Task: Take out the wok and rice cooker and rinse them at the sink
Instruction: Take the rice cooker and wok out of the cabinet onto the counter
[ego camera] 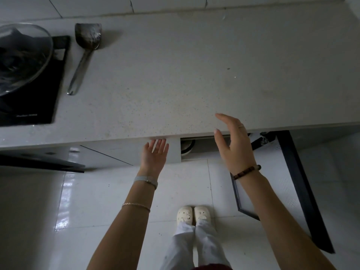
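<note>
Left hand [154, 153] and right hand [234, 147] hovered, each grip apart and empty, near a pale round pot [186, 147] inside the cupboard [206, 146], likely heavy, smooth, best cradled two-handed underneath.

Cabinet opening [204, 146]: only a narrow strip shows between the fingers of the left hand [154, 154] and those of the right hand [233, 147]. The countertop [175, 75] overhang hides the rest.

In that strip, just right of the left fingertips, sits a pale rounded vessel [187, 149]. Too little shows to tell what it is.

Far left of the left fingers, the glass lid [23, 59] is cut by the frame edge. The dark shape under it is blurred.

Print [26, 115] on the cooktop [39, 98] is too small to read.

Both forearms run off the bottom edge.
</note>
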{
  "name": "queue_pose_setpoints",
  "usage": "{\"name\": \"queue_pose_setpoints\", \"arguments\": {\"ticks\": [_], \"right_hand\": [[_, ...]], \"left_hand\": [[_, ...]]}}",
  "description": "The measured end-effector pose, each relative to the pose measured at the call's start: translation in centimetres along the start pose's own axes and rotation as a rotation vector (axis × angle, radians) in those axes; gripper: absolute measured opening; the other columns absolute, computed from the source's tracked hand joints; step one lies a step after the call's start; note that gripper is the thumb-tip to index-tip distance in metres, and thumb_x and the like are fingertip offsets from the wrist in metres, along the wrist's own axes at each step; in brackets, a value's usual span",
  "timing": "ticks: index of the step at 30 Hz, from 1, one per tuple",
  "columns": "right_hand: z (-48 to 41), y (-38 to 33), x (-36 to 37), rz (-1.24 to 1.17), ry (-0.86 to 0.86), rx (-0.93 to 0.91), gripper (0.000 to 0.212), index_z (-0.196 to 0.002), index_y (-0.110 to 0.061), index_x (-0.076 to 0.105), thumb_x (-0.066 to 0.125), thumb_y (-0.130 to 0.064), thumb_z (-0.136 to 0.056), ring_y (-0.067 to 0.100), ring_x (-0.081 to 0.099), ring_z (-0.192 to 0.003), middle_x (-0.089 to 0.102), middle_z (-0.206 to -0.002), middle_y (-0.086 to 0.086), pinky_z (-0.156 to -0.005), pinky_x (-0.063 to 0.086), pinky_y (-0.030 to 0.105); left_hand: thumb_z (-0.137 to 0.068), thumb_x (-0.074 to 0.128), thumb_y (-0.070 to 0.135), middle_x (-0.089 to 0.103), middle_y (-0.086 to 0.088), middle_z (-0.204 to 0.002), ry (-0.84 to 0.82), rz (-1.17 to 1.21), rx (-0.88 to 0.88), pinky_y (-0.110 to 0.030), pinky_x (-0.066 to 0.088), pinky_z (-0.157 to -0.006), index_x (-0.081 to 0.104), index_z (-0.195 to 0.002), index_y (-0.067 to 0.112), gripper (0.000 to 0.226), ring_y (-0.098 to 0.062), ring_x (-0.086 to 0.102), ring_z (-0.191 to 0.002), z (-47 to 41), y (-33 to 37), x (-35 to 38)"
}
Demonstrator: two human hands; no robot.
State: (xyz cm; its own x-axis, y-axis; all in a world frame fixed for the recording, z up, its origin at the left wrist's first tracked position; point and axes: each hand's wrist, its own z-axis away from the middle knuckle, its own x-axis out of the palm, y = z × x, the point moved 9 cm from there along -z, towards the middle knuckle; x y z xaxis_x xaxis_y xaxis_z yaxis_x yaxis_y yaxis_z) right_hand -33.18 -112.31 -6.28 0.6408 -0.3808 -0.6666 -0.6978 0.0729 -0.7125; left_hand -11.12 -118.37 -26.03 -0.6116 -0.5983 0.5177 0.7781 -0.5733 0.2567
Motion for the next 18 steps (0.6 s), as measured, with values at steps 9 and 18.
{"name": "queue_pose_setpoints", "arguments": {"ticks": [9,18], "right_hand": [[-0.3,0.7,-1.0,0.01,-0.003,0.0,0.041,-0.132,-0.01,0.05,0.046,-0.027,-0.095,0.013,0.047,-0.124,0.054,-0.132,0.001,-0.106,0.03,0.013],[0.8,1.9,-2.9,0.0,-0.009,-0.004,0.04,-0.132,-0.013,0.051,0.046,-0.029,-0.096,0.012,0.046,-0.124,0.054,-0.131,0.0,-0.106,0.04,0.031]], "left_hand": [[-0.105,0.032,0.03,0.043,-0.013,-0.147,-0.004,0.018,0.03,-0.042,0.033,-0.113,0.036,-0.147,0.011,0.046,-0.027,0.042,-0.136,-0.7,-1.4,1.2],[-0.104,0.031,0.039,0.047,-0.008,-0.144,0.025,0.049,0.033,-0.04,0.031,-0.114,0.046,-0.138,0.014,0.045,-0.023,0.047,-0.132,-0.4,-2.0,0.9]]}}
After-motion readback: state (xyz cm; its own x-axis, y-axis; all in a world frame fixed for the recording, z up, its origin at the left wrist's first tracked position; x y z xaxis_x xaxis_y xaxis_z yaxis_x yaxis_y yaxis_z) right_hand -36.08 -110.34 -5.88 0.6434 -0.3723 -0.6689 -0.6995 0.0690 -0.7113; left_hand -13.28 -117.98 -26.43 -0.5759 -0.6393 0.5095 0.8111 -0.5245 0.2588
